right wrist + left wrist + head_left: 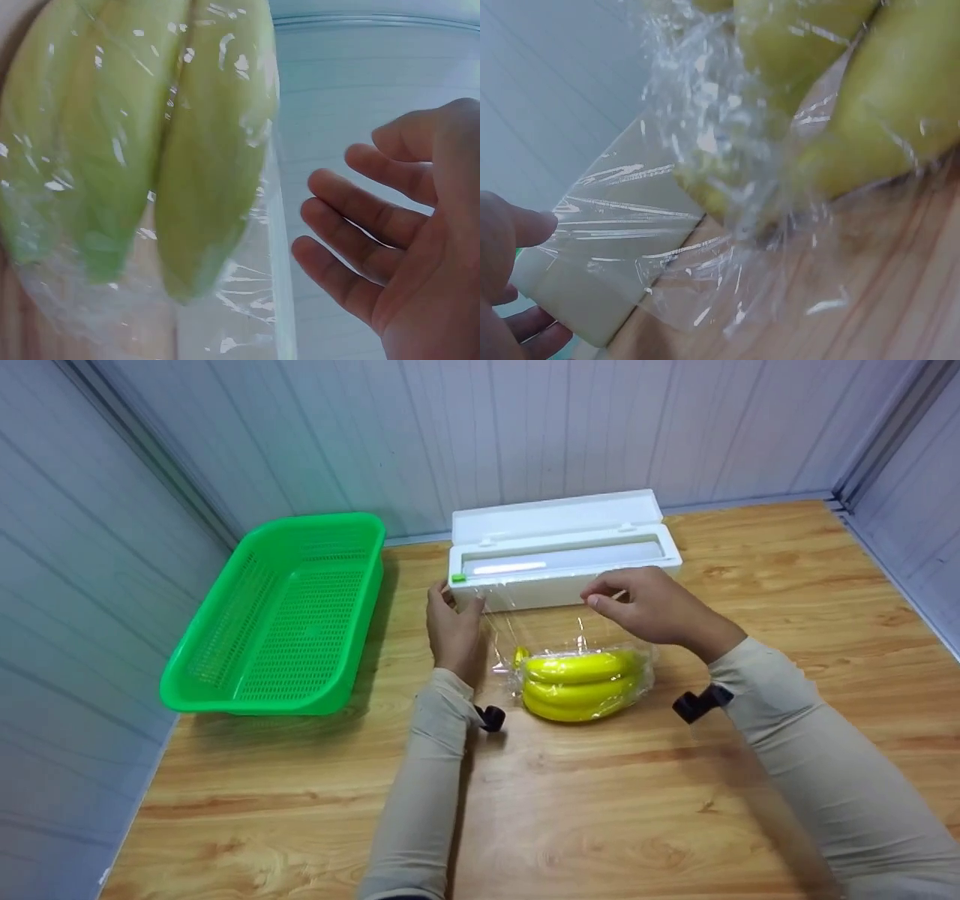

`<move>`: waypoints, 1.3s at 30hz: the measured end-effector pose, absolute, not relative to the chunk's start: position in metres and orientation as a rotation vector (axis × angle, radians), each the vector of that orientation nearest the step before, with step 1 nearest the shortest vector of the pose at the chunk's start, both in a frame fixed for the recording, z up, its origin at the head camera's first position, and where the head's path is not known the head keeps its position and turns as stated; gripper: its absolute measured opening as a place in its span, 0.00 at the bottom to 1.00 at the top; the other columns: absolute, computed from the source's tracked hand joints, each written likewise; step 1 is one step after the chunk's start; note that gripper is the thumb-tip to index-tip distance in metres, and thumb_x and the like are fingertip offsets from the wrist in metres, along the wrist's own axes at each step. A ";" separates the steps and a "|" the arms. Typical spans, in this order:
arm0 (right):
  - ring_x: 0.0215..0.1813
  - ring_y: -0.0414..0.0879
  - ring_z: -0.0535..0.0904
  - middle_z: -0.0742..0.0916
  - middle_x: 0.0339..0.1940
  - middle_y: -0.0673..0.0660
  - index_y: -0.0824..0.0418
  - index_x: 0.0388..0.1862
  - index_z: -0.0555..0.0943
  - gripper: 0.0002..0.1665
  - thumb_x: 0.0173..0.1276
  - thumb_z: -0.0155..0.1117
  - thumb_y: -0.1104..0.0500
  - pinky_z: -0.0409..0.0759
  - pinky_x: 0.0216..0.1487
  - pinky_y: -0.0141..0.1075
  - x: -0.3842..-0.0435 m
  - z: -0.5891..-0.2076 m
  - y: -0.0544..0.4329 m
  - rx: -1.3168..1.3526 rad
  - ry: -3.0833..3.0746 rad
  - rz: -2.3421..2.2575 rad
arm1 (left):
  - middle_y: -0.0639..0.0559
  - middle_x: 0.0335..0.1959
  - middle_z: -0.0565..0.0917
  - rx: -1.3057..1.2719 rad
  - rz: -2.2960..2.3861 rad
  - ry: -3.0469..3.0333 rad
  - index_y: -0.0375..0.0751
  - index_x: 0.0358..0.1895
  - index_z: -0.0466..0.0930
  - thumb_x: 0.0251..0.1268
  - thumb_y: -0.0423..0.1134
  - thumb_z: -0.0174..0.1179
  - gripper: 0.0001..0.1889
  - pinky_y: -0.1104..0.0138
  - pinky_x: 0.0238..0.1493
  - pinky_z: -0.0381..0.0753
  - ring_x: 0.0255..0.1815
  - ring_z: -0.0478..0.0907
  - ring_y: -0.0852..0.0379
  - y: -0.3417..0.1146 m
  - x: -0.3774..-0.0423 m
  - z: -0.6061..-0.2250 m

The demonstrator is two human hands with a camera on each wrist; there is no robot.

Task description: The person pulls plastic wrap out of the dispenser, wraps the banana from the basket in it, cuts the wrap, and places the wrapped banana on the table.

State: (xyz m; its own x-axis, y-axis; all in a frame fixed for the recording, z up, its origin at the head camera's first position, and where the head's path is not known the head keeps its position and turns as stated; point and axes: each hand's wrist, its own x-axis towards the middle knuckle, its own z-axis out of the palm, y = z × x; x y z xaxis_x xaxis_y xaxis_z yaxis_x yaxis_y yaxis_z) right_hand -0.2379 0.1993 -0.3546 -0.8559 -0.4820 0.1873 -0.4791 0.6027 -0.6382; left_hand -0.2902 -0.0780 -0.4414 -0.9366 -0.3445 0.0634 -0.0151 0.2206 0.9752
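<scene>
A bunch of yellow bananas (581, 682) lies on the table, wrapped in clear cling film (225, 330). From the bananas the film runs in creased strands up to a white cling film box (562, 589) behind them. My left hand (454, 630) holds the left end of this box, its thumb (536, 227) at the front face and fingers round the corner. Above the box's front right part hovers my right hand (645, 604), its fingers (360, 214) loosely bent with nothing between them. The box's lid (555, 514) stands raised, and a green slider (458, 578) sits at the left.
A green plastic basket (171, 690) with a perforated bottom stands on the left of the wooden table (570, 817). Pale panel walls (420, 435) border the table at the back and both sides. A dark camera mount (701, 703) sticks out from the right wrist.
</scene>
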 end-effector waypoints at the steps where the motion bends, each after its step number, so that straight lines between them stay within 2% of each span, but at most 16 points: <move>1: 0.51 0.50 0.83 0.88 0.48 0.56 0.60 0.53 0.85 0.16 0.78 0.56 0.52 0.80 0.55 0.51 -0.241 -0.354 0.199 -0.844 2.792 -1.091 | 0.48 0.59 0.77 0.337 -1.760 -2.242 0.46 0.70 0.64 0.66 0.44 0.67 0.32 0.61 0.61 0.73 0.59 0.74 0.54 -0.080 -0.290 -0.444; 4: 0.51 0.51 0.83 0.88 0.48 0.56 0.60 0.54 0.84 0.17 0.78 0.56 0.52 0.79 0.55 0.52 -0.249 -0.351 0.196 -0.845 2.741 -1.034 | 0.49 0.57 0.79 0.321 -1.712 -2.264 0.48 0.71 0.65 0.65 0.44 0.69 0.34 0.60 0.58 0.75 0.57 0.75 0.54 -0.085 -0.290 -0.449; 10: 0.51 0.51 0.83 0.88 0.49 0.56 0.60 0.56 0.83 0.17 0.78 0.57 0.53 0.79 0.55 0.51 -0.267 -0.344 0.188 -0.817 2.707 -0.983 | 0.48 0.59 0.77 0.272 -1.615 -2.304 0.53 0.78 0.59 0.64 0.43 0.70 0.41 0.60 0.60 0.74 0.58 0.73 0.54 -0.088 -0.294 -0.452; 17: 0.55 0.54 0.82 0.87 0.53 0.60 0.61 0.60 0.81 0.19 0.75 0.60 0.54 0.80 0.55 0.50 -0.291 -0.345 0.180 -0.779 2.691 -0.986 | 0.47 0.57 0.76 0.230 -1.579 -2.344 0.54 0.78 0.61 0.66 0.42 0.68 0.38 0.62 0.58 0.75 0.57 0.74 0.54 -0.086 -0.298 -0.453; 21: 0.52 0.54 0.84 0.88 0.50 0.60 0.61 0.58 0.82 0.18 0.73 0.63 0.55 0.80 0.53 0.50 -0.303 -0.350 0.174 -0.812 2.722 -0.997 | 0.49 0.56 0.76 0.223 -1.639 -2.308 0.54 0.77 0.63 0.65 0.41 0.68 0.38 0.64 0.58 0.76 0.57 0.74 0.55 -0.088 -0.299 -0.456; 25: 0.46 0.52 0.85 0.89 0.44 0.58 0.62 0.54 0.85 0.16 0.72 0.63 0.56 0.80 0.51 0.49 -0.313 -0.352 0.168 -0.830 2.768 -0.990 | 0.48 0.52 0.77 0.186 -1.760 -2.225 0.53 0.76 0.64 0.65 0.38 0.68 0.37 0.63 0.52 0.79 0.53 0.76 0.54 -0.092 -0.299 -0.457; 29: 0.45 0.51 0.85 0.90 0.41 0.58 0.61 0.53 0.85 0.16 0.73 0.63 0.54 0.80 0.52 0.49 -0.320 -0.351 0.162 -0.843 2.794 -0.886 | 0.45 0.49 0.78 0.158 -1.839 -2.168 0.52 0.76 0.65 0.64 0.37 0.68 0.37 0.63 0.47 0.81 0.50 0.77 0.52 -0.094 -0.299 -0.457; 39: 0.52 0.57 0.84 0.88 0.49 0.62 0.62 0.53 0.85 0.17 0.76 0.59 0.53 0.79 0.55 0.52 -0.330 -0.331 0.151 -0.888 2.805 -0.636 | 0.49 0.50 0.79 0.169 -1.737 -2.225 0.55 0.76 0.65 0.65 0.40 0.68 0.36 0.64 0.47 0.80 0.49 0.77 0.54 -0.094 -0.301 -0.460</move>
State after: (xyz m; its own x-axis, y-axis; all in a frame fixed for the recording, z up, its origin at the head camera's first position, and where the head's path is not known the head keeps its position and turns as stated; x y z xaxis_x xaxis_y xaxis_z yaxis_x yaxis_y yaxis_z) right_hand -0.3305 0.1506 -0.3310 -0.8180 -0.5752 0.0017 -0.5197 0.7377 -0.4309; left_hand -0.3005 -0.0943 -0.4598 -0.9442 -0.2815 0.1708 0.0975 0.2565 0.9616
